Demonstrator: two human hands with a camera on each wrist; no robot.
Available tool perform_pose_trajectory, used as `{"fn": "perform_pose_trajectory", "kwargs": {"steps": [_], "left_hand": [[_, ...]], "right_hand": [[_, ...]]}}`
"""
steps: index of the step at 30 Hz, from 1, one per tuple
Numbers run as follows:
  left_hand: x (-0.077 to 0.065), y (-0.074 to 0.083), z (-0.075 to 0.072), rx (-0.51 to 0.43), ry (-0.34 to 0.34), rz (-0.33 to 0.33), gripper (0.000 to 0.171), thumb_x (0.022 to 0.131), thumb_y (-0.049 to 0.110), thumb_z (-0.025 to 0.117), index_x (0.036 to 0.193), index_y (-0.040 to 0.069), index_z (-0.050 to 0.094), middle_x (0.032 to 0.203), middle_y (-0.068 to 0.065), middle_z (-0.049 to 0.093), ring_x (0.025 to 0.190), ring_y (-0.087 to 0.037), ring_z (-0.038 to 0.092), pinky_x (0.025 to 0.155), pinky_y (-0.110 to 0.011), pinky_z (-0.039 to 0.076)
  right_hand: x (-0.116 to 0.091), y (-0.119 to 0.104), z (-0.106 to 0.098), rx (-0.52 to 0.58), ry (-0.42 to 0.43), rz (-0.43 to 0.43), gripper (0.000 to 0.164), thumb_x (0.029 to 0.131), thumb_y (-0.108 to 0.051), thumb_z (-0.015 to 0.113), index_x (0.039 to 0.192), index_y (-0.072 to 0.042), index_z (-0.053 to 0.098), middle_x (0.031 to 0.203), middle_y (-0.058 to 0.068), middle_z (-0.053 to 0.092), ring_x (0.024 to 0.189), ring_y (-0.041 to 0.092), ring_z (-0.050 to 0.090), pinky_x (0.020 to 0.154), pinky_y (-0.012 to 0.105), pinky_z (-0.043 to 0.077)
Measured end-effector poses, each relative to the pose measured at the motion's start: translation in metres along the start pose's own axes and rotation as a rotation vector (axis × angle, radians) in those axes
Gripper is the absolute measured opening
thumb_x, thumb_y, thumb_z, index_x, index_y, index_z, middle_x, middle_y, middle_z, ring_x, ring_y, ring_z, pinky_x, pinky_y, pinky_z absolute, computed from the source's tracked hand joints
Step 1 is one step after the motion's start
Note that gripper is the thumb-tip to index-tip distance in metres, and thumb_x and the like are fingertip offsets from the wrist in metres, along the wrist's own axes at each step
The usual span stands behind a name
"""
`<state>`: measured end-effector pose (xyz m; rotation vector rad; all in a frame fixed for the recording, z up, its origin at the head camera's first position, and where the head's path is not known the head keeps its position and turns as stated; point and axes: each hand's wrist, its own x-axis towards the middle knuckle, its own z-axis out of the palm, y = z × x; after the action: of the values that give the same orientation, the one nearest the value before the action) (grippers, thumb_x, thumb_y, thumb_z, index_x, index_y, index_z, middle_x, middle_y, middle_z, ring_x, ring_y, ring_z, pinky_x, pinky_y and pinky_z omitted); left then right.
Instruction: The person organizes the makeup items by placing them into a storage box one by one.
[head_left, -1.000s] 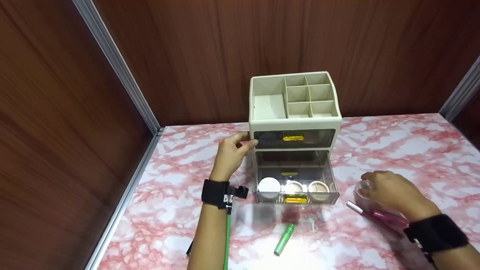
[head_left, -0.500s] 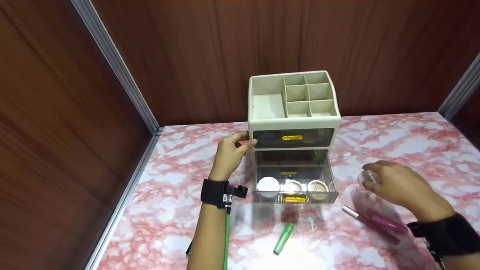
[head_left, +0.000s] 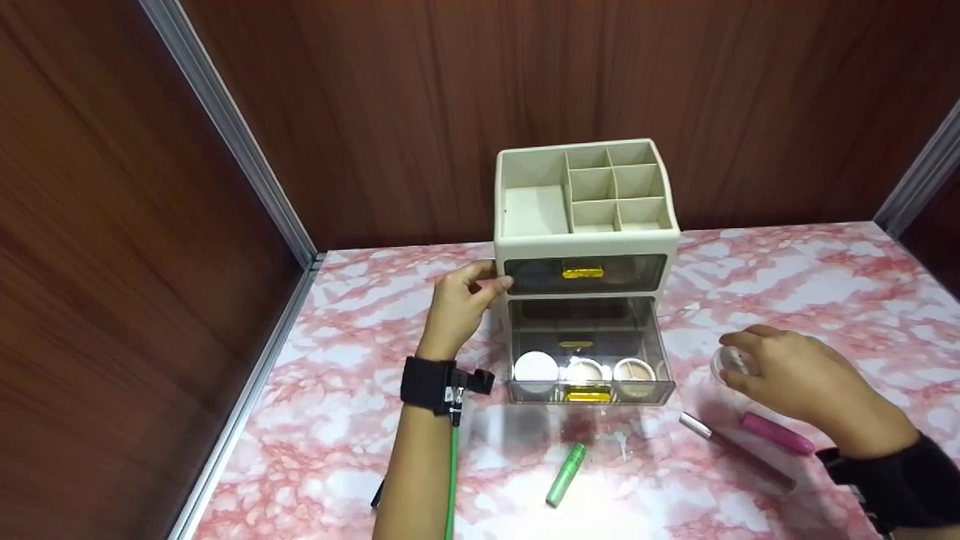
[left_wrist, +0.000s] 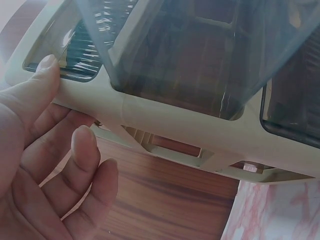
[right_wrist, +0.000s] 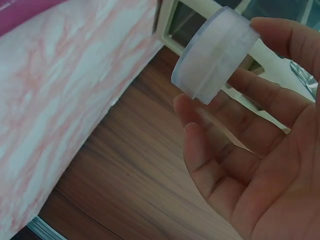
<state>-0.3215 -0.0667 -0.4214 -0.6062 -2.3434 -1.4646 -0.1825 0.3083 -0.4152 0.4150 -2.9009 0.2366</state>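
My left hand [head_left: 459,311] grips the left side edge of a cream makeup organizer [head_left: 585,241]. In the left wrist view, its thumb [left_wrist: 46,75] lies on the front and some fingers are behind the side wall. The organizer's lower clear drawer [head_left: 652,391] is pulled out and holds a white round jar [head_left: 535,369] and two round compacts, one a sectioned compact [head_left: 634,370]. Right of the drawer, my right hand [head_left: 814,382] pinches a small round translucent jar [right_wrist: 215,57] between thumb and fingers. Its contents cannot be made out.
A pink tube [head_left: 778,433] and a slim lip gloss tube with a silver cap [head_left: 750,457] lie near the right hand. A green tube [head_left: 566,475] lies in front of the drawer. Wooden panels [head_left: 420,112] enclose the marbled table [head_left: 360,315].
My right hand has shifted slightly to the right with the jar, uncovering more of the pink tube and the slim tube. My left hand has kept its grip on the organizer.
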Motion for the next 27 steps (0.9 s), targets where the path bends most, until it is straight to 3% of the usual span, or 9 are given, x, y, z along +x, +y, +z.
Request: {"fn": "perform_pose_trajectory", "kwargs": {"steps": [6, 11, 16, 21, 27], "left_hand": [[-0.001, 0.001, -0.002, 0.007, 0.003, -0.009, 0.040, 0.076, 0.049, 0.062, 0.100, 0.017, 0.067, 0.067, 0.005, 0.062, 0.053, -0.009, 0.054, 0.049, -0.026, 0.045], [-0.001, 0.001, -0.001, -0.002, 0.004, -0.003, 0.039, 0.076, 0.048, 0.063, 0.100, 0.017, 0.067, 0.067, 0.004, 0.062, 0.054, -0.014, 0.055, 0.048, -0.026, 0.044], [-0.001, 0.001, -0.001, -0.007, 0.004, -0.004, 0.041, 0.076, 0.047, 0.063, 0.102, 0.014, 0.066, 0.066, 0.001, 0.062, 0.054, -0.018, 0.056, 0.047, -0.026, 0.044], [-0.001, 0.001, -0.001, -0.006, 0.006, -0.001, 0.042, 0.077, 0.046, 0.063, 0.103, 0.013, 0.066, 0.067, -0.005, 0.062, 0.053, -0.014, 0.054, 0.047, -0.026, 0.044], [-0.001, 0.002, -0.001, -0.001, 0.006, 0.016, 0.037, 0.077, 0.047, 0.062, 0.099, 0.017, 0.067, 0.067, 0.000, 0.063, 0.051, -0.008, 0.052, 0.048, -0.026, 0.044]], "right_hand": [[0.006, -0.009, -0.014, 0.005, 0.051, -0.037, 0.038, 0.079, -0.032, 0.064, 0.110, -0.011, 0.060, 0.107, 0.013, 0.059, 0.093, 0.036, 0.056, 0.073, 0.053, 0.041], [0.010, -0.024, -0.027, 0.022, 0.090, -0.050, 0.041, 0.080, -0.036, 0.063, 0.112, -0.010, 0.059, 0.109, 0.014, 0.058, 0.093, 0.038, 0.056, 0.073, 0.054, 0.041], [0.015, -0.042, -0.036, 0.043, 0.148, -0.062, 0.040, 0.078, -0.035, 0.064, 0.111, -0.013, 0.060, 0.108, 0.011, 0.059, 0.095, 0.032, 0.056, 0.076, 0.051, 0.042], [0.019, -0.057, -0.042, 0.033, 0.186, -0.140, 0.039, 0.077, -0.032, 0.065, 0.111, -0.014, 0.060, 0.106, 0.008, 0.060, 0.094, 0.029, 0.058, 0.075, 0.050, 0.043], [0.025, -0.073, -0.046, 0.051, 0.212, -0.211, 0.039, 0.078, -0.031, 0.066, 0.112, -0.013, 0.060, 0.107, 0.006, 0.060, 0.094, 0.027, 0.058, 0.077, 0.047, 0.043]]}}
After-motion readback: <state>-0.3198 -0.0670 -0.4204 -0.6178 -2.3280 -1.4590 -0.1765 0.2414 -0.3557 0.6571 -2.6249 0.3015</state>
